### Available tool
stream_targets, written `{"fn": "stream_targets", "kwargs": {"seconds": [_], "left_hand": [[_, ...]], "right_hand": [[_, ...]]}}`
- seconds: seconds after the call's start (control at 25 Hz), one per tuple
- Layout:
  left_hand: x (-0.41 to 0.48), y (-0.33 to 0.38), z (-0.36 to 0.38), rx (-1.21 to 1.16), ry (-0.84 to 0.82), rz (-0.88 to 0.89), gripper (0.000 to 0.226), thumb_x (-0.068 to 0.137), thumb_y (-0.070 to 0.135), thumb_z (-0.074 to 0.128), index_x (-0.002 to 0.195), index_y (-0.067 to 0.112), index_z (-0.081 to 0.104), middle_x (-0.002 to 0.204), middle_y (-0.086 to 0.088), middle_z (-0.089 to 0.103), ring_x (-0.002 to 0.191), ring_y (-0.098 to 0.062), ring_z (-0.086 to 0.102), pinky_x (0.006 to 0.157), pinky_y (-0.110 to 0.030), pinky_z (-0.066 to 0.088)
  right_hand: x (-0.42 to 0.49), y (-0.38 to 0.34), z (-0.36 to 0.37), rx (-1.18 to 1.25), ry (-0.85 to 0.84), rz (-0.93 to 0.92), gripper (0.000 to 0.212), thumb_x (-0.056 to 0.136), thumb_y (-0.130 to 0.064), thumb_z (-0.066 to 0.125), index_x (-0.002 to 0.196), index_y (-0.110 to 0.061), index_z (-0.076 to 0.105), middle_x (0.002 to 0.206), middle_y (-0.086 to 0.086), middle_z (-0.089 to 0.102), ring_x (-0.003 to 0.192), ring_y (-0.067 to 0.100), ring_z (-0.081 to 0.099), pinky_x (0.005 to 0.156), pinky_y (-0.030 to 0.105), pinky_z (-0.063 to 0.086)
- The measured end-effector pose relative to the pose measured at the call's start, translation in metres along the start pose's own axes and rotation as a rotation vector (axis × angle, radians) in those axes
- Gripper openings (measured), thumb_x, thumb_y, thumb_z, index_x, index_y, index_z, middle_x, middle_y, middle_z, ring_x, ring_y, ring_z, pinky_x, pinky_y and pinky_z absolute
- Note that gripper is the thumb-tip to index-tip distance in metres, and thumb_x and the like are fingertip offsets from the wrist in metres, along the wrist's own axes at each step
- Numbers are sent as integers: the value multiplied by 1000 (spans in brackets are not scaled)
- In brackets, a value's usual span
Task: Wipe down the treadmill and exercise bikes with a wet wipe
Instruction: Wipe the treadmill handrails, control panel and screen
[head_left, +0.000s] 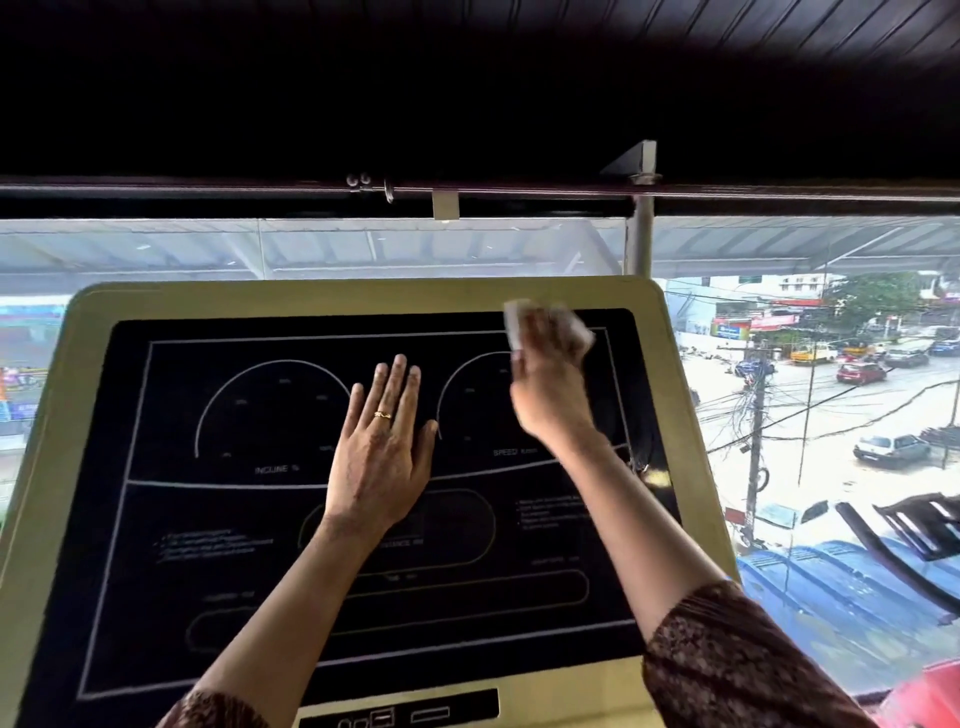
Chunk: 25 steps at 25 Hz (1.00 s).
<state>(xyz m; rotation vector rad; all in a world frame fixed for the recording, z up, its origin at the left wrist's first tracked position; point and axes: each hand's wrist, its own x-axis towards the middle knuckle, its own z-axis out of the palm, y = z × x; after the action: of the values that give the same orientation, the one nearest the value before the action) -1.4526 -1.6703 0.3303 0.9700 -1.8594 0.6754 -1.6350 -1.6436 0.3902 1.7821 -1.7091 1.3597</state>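
We counted two hands, one wipe and one console. The left hand lay flat near the middle of the black panel, fingers straight and spread, grasping nothing; it wore one gold ring. The right hand, blurred, clasped the single white wet wipe bunched under its fingers and held it against the panel's upper right corner, just below the treadmill console frame. Two brown patterned sleeves showed at the bottom edge.

On the panel we made out two curved gauge arcs, one labelled INCLINE % to the left of the flat hand and one labelled SPEED beside the right wrist. Below them sat rounded outlines and small text too blurred for us to read. The frame around the panel was pale yellow-green, and a narrow black strip of ports ran along its lower edge.

Behind the console stood a wide window with one metal post. A dark slatted ceiling hung overhead. Through the glass, down on the right, we saw a wet street with several cars, one utility pole tangled in cables, and blue sheeting nearer us.
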Motion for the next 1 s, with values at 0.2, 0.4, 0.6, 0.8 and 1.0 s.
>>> {"fn": "stream_targets", "kwargs": {"seconds": [0.2, 0.4, 0.6, 0.8, 1.0], "left_hand": [[-2, 0, 0, 13, 26, 10, 57, 95, 33, 32, 142, 1, 38, 150, -15, 32, 140, -28, 26, 115, -44, 22], [-3, 2, 1, 20, 37, 5, 56, 96, 33, 31, 142, 1, 37, 150, -16, 32, 141, -28, 25, 115, -43, 20], [-6, 1, -1, -16, 51, 25, 54, 95, 29, 33, 138, -3, 42, 146, -18, 38, 137, -32, 33, 113, -45, 26], [-7, 2, -3, -39, 44, 18, 52, 95, 28, 35, 136, -4, 45, 144, -20, 40, 135, -34, 36, 112, -44, 27], [-30, 2, -8, -65, 10, 20, 54, 95, 29, 35, 139, -1, 41, 148, -17, 34, 139, -29, 28, 115, -39, 19]], "right_hand": [[-51, 11, 10, -73, -140, -555, 57, 94, -7, 43, 148, -19, 27, 154, -4, 26, 145, 11, 12, 119, 32, 14], [18, -7, 0, -117, -39, -102, 55, 102, -14, 31, 151, -16, 7, 159, 3, 2, 145, 15, -10, 105, 16, -25], [-6, -25, 28, -45, -195, -504, 51, 101, -13, 35, 150, -17, 20, 157, -3, 11, 145, 12, -4, 116, 22, -10], [-52, -10, 28, -36, -84, -314, 55, 97, -12, 36, 150, -17, 21, 157, -1, 16, 143, 9, -5, 119, 29, -2], [-100, 30, 8, -74, 3, -133, 57, 96, -19, 28, 151, -20, 14, 158, -5, 9, 146, 9, -2, 120, 43, 12]]}}
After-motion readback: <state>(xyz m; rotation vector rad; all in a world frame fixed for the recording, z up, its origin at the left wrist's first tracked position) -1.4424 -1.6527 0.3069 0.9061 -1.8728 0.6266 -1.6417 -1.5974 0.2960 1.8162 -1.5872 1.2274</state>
